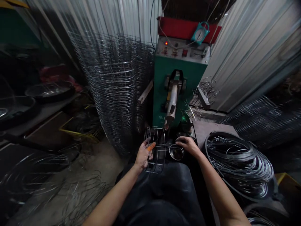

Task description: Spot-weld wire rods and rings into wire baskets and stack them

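The wire frame point(165, 147), an open cage of thin, silvery curved bars, is above my lap, just below the metal arm point(172, 97) jutting from the green machine point(162, 81). My left hand point(143, 154) is clamped on its wires; my right hand point(189, 145) is at the small ring point(170, 153), fingers' grip unclear. Stacked wire baskets point(115, 94) crowd the left, coiled wires point(249, 160) the right.

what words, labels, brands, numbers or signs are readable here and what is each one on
"佛": front of the green spot welder; the character after it is unclear.
Teal dial gauge: markings too small to read.
Control panel: any lettering too blurred.
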A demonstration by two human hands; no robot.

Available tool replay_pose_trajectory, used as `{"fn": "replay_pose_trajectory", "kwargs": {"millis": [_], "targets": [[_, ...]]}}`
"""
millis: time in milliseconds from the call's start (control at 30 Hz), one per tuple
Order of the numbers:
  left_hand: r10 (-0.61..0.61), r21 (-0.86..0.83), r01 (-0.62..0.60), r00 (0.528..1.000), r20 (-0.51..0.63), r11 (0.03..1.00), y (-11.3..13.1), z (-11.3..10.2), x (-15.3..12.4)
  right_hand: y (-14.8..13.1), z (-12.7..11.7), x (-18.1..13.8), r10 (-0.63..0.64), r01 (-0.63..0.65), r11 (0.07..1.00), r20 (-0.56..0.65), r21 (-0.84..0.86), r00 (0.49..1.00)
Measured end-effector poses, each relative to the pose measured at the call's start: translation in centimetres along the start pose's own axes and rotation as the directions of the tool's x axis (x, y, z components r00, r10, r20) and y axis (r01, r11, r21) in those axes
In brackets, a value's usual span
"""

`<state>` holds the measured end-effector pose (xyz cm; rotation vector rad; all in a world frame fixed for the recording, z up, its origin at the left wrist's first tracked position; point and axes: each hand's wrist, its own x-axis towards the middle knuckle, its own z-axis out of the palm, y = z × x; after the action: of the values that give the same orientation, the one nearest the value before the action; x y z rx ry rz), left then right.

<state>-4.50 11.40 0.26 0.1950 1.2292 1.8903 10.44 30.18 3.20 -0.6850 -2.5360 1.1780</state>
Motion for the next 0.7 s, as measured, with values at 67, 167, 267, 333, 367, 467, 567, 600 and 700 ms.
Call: {"fn": "replay_pose_trajectory", "kwargs": {"millis": [67,167,267,333,367,467,567,600,700], "targets": [[0.007,-0.002,-0.007,1.0,-0.004,1.0,0.2,-0.1,0.4,-0.1,0.3,0.6,0.003,-0.004,1.0,0.05,0.027,0.999],[0.013,0.001,-0.013,1.0,-0.006,1.0,0.4,-0.5,0.9,-0.2,0.3,1.2,0.013,-0.017,0.999,0.09,0.042,0.996],[0.021,0.021,-0.021,1.0,-0.01,1.0,0.6,-0.9,1.5,-0.2,0.4,1.8,-0.01,0.006,0.999,0.09,0.044,0.996],[0.024,0.04,-0.024,1.0,-0.009,0.999,0.7,-1.0,2.0,-0.4,0.5,2.3,-0.049,0.047,0.998,0.055,0.028,0.997],[0.017,0.05,-0.017,1.0,-0.007,0.999,0.8,-1.0,2.3,-0.5,0.5,2.5,-0.074,0.074,0.997,0.026,0.013,0.997],[-0.011,0.077,0.011,1.0,-0.001,0.997,1.3,-0.6,3.3,-0.9,0.7,3.5,-0.165,0.162,0.984,-0.046,-0.067,0.985],[-0.022,0.083,0.021,1.0,0.009,0.996,1.7,0.1,4.1,-1.1,0.8,4.3,-0.26,0.245,0.955,-0.073,-0.167,0.963],[-0.024,0.084,0.023,1.0,0.014,0.996,1.8,0.4,4.3,-1.1,0.8,4.5,-0.291,0.272,0.942,-0.076,-0.195,0.954],[-0.027,0.075,0.026,0.999,0.024,0.997,1.9,1.2,4.7,-0.8,0.6,4.9,-0.35,0.32,0.912,-0.077,-0.256,0.934]]}}
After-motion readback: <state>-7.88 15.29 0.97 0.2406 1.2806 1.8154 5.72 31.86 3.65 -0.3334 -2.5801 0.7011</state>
